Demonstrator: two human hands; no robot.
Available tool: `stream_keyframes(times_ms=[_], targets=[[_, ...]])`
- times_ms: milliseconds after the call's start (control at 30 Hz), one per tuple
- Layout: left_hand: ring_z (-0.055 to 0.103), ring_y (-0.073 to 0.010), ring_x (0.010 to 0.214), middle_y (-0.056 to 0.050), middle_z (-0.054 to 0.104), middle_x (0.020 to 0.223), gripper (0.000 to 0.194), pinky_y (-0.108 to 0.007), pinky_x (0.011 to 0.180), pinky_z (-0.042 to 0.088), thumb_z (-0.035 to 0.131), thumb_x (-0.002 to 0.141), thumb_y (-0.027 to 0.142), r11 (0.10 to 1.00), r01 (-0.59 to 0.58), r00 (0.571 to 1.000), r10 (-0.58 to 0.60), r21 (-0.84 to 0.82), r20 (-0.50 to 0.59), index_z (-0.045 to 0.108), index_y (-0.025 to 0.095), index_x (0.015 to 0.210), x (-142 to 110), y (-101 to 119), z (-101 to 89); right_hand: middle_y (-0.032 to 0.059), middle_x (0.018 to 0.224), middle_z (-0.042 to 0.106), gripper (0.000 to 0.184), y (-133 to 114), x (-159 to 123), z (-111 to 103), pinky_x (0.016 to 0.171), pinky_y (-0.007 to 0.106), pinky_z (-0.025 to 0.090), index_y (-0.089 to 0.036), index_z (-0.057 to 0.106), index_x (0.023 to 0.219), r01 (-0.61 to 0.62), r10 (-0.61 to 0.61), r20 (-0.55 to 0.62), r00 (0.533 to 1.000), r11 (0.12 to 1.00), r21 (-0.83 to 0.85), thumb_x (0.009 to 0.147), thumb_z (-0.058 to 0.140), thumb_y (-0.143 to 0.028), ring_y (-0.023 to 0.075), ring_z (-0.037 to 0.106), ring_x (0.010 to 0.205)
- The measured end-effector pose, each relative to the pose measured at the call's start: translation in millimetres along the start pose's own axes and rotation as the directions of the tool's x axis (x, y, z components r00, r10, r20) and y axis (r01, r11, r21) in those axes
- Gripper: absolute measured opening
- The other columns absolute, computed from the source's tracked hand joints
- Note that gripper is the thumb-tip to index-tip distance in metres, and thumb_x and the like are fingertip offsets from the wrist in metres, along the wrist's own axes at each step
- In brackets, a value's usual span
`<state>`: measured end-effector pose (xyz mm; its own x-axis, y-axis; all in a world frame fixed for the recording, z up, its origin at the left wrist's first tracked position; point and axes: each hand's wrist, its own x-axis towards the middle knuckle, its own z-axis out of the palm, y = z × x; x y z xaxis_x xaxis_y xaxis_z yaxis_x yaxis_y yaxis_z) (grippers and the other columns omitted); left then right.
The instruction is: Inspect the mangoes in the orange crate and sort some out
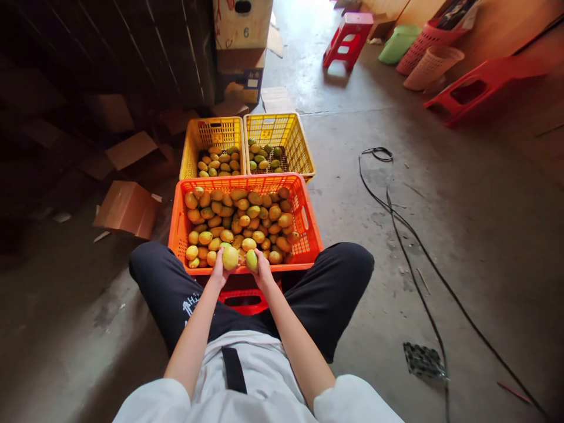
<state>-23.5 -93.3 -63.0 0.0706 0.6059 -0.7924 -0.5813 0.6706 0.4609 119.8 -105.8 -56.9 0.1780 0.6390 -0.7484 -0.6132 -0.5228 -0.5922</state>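
Observation:
My left hand (219, 273) is closed round a pale yellow mango (230, 258). In my right hand (263, 274) is a smaller, greener mango (252, 261), gripped at its side. Both hands are close together over the near rim of an orange plastic crate (312, 235). Many yellow and green mangoes (253, 212) fill that crate in a loose heap. Behind it, touching its far side, two yellow crates stand side by side. The left yellow crate (189, 141) holds a layer of mangoes, and the right yellow crate (302, 147) has fewer, greener ones.
Cardboard boxes (127, 208) lie at the left, and a stack of boxes (241, 59) stands behind the crates. A black cable (423, 252) trails over the floor at the right, near a black plastic tray (423, 359). Red stools (348, 41) and pink baskets (434, 67) stand farther back.

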Motion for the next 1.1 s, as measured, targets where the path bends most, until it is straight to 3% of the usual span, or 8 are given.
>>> stream_keyframes(times_ms=[133, 300, 367, 533, 633, 733, 967, 1100], targets=[[0.077, -0.0214, 0.077, -0.011, 0.078, 0.089, 0.044, -0.029, 0.064, 0.066, 0.078, 0.091, 0.051, 0.997, -0.046, 0.999, 0.045, -0.065, -0.03, 0.07, 0.011, 0.108, 1, 0, -1.6, -0.0003, 0.076, 0.074, 0.037, -1, -1, 1, 0.065, 0.031, 0.063, -0.024, 0.065, 0.085, 0.059, -0.057, -0.027, 0.998, 0.995, 0.077, 0.066, 0.09, -0.044, 0.019, 0.072, 0.066], [0.076, -0.0198, 0.077, -0.009, 0.077, 0.088, 0.035, -0.032, 0.076, 0.068, 0.086, 0.085, 0.037, 0.989, -0.078, 0.997, 0.075, -0.125, -0.026, 0.069, 0.012, 0.103, -1, 1, -1.1, -0.0025, 0.078, 0.075, 0.047, -4, -5, 4, 0.062, 0.03, 0.062, -0.025, 0.063, 0.09, 0.055, -0.053, -0.026, 0.998, 0.994, 0.095, 0.055, 0.095, -0.03, 0.0179, 0.071, 0.063], [0.077, -0.0216, 0.082, -0.009, 0.077, 0.088, 0.033, -0.032, 0.077, 0.067, 0.084, 0.086, 0.035, 0.988, -0.072, 0.997, 0.07, -0.139, -0.022, 0.069, 0.012, 0.105, -2, 1, -1.4, -0.0028, 0.076, 0.075, 0.043, -5, -6, 4, 0.058, 0.029, 0.06, -0.024, 0.063, 0.09, 0.043, -0.041, -0.024, 0.999, 0.996, 0.076, 0.058, 0.092, -0.03, 0.0178, 0.07, 0.061], [0.079, -0.0233, 0.082, -0.006, 0.075, 0.085, 0.027, -0.025, 0.059, 0.061, 0.072, 0.094, 0.037, 0.988, -0.036, 0.994, 0.02, -0.149, -0.107, 0.068, 0.016, 0.11, -1, 1, -0.9, -0.0001, 0.064, 0.071, 0.022, -9, -6, 1, 0.049, 0.025, 0.053, -0.022, 0.063, 0.081, 0.003, -0.001, -0.043, 0.999, 0.998, 0.055, 0.077, 0.077, -0.038, 0.0182, 0.068, 0.056], [0.079, -0.0224, 0.084, -0.006, 0.076, 0.087, 0.018, -0.027, 0.068, 0.064, 0.063, 0.1, 0.032, 0.982, -0.07, 0.988, 0.044, -0.174, -0.148, 0.068, 0.017, 0.11, -1, 2, 2.6, 0.0017, 0.06, 0.07, 0.02, -11, -5, 1, 0.045, 0.024, 0.049, -0.022, 0.062, 0.079, -0.034, 0.038, -0.045, 0.998, 0.996, 0.085, 0.086, 0.068, -0.039, 0.0179, 0.066, 0.052], [0.079, -0.0226, 0.087, -0.009, 0.077, 0.088, 0.025, -0.031, 0.077, 0.067, 0.052, 0.105, 0.032, 0.975, -0.084, 0.992, 0.062, -0.204, -0.113, 0.069, 0.015, 0.108, -2, 2, 6.0, 0.0029, 0.061, 0.071, 0.021, -14, -6, 2, 0.046, 0.024, 0.051, -0.021, 0.062, 0.078, -0.071, 0.082, -0.073, 0.994, 0.987, 0.143, 0.091, 0.061, -0.038, 0.0159, 0.064, 0.049], [0.079, -0.0267, 0.095, -0.016, 0.079, 0.094, 0.038, -0.038, 0.084, 0.068, 0.046, 0.106, 0.037, 0.97, -0.05, 0.999, 0.045, -0.237, -0.024, 0.071, 0.008, 0.11, 0, 3, 3.2, -0.0016, 0.063, 0.067, 0.016, -15, -7, 1, 0.046, 0.023, 0.051, -0.023, 0.067, 0.084, -0.082, 0.091, -0.06, 0.994, 0.987, 0.136, 0.085, 0.069, -0.038, 0.0186, 0.071, 0.059], [0.078, -0.0241, 0.086, -0.014, 0.078, 0.091, 0.037, -0.035, 0.076, 0.067, 0.056, 0.102, 0.042, 0.965, -0.052, 0.999, 0.047, -0.258, -0.023, 0.071, 0.01, 0.109, 3, 2, -1.5, -0.0029, 0.071, 0.07, 0.028, -10, -6, 1, 0.05, 0.024, 0.054, -0.023, 0.068, 0.087, -0.023, 0.026, -0.034, 0.999, 0.996, 0.084, 0.07, 0.084, -0.039, 0.0171, 0.07, 0.061]])
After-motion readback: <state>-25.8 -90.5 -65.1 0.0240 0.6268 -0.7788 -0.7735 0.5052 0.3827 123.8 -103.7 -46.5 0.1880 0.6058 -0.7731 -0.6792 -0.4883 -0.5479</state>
